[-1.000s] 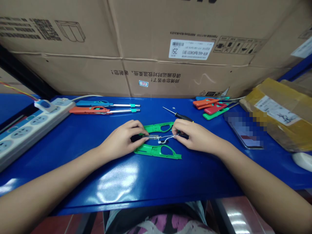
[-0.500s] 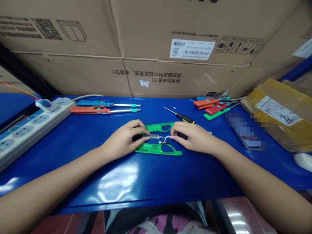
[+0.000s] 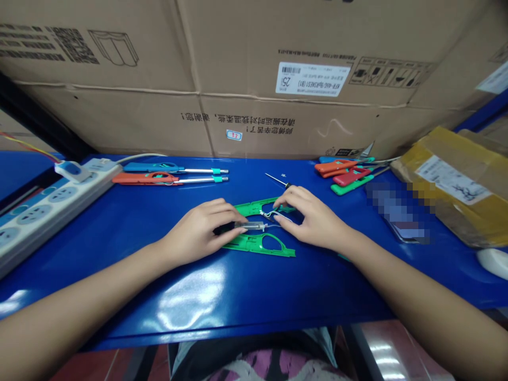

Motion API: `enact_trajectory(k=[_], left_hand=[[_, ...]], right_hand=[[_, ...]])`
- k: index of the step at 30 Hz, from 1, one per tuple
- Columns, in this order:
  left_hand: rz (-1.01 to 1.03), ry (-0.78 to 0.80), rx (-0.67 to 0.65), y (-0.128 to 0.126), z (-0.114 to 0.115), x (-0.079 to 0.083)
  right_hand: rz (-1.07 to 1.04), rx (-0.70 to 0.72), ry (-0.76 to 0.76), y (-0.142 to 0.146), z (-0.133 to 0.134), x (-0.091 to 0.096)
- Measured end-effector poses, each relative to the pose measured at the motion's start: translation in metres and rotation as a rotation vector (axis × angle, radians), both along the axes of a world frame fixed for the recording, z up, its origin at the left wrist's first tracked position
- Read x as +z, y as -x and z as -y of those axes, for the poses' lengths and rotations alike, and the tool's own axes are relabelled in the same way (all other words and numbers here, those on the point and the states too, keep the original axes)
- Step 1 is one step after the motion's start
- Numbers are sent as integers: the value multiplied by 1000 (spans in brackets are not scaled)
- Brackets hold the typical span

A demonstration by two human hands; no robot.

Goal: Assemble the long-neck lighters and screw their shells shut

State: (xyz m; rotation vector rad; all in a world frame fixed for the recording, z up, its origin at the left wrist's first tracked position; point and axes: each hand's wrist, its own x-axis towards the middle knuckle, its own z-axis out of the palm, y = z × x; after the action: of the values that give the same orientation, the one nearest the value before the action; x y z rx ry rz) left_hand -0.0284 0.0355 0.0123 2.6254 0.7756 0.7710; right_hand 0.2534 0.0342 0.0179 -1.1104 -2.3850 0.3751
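My left hand (image 3: 206, 227) is closed, thumb and fingers pinching a clear lighter fuel tank (image 3: 253, 226) by its left end. A thin pale tube leads from the tank's right end toward my right hand (image 3: 307, 216). The right thumb and index finger are apart, with thin white wires (image 3: 273, 214) looping in the gap between them. Its fingertips are at the upper green lighter shell half (image 3: 254, 208), whose right end they partly hide. The lower green shell half (image 3: 254, 244) lies inner side up, just below the tank.
A screwdriver (image 3: 274, 179) lies behind my right hand, its handle mostly covered. Lighters (image 3: 148, 179) lie at left beside a power strip (image 3: 59, 198); several more (image 3: 351, 174) are piled at right. A phone (image 3: 399, 214), taped parcel (image 3: 456, 185) and large carton (image 3: 238, 79) surround the blue table.
My right hand has shifted up to the upper shell half, its thumb and finger now apart. The white wires lie higher, over that shell. The tank has moved slightly right with my left hand.
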Motion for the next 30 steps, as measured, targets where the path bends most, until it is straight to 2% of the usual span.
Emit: enact_trajectory(k=[3,5,9,14,16,23,30], left_hand=[[44,-13,-16,-3,3,-1],[67,-20,-27,-4,6,-1],[35,-37,-40,-2,6,4],[-263,-54,-104,11,0,19],[-316,-47,-126,15,-2,21],[-183,111,-153,8,2,6],[-72,87,-107,-5,7,1]], right_hand=[[-13,188,-11,5,5,1],[-3,240,-26,9,7,0],[3,257,-54,10,7,-3],[-3,256,-41,4,6,3],[-14,277,-22,2,6,5],[-17,344,15,1,8,6],[67,370,2,7,9,1]])
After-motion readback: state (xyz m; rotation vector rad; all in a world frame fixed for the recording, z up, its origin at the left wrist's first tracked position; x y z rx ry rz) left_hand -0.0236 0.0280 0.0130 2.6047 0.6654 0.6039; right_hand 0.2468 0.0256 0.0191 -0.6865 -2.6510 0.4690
